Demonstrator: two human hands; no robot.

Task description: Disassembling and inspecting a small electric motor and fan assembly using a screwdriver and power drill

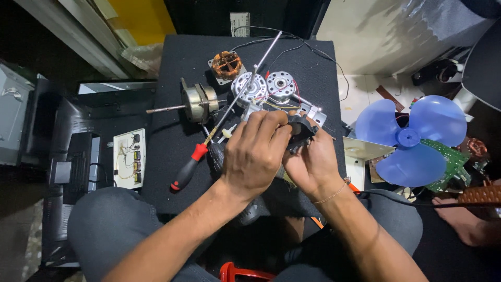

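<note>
My left hand (254,156) and my right hand (309,162) meet over a black mat (177,68), both gripping a small black motor part (301,129) held between the fingertips. Thin wires run from it toward two silver motor housings (249,87) just beyond the hands. A red-and-black screwdriver (190,166) lies on the mat to the left of my left hand, its long shaft pointing up and to the right. A brass-coloured motor with a shaft (197,103) and a copper-wound stator (226,64) rest further back.
A blue three-bladed fan (409,137) lies on the floor at right, over a green circuit board (450,164). A white circuit board (129,158) sits to the left of the mat. My knees flank the mat's near edge. A red object (237,273) shows at the bottom.
</note>
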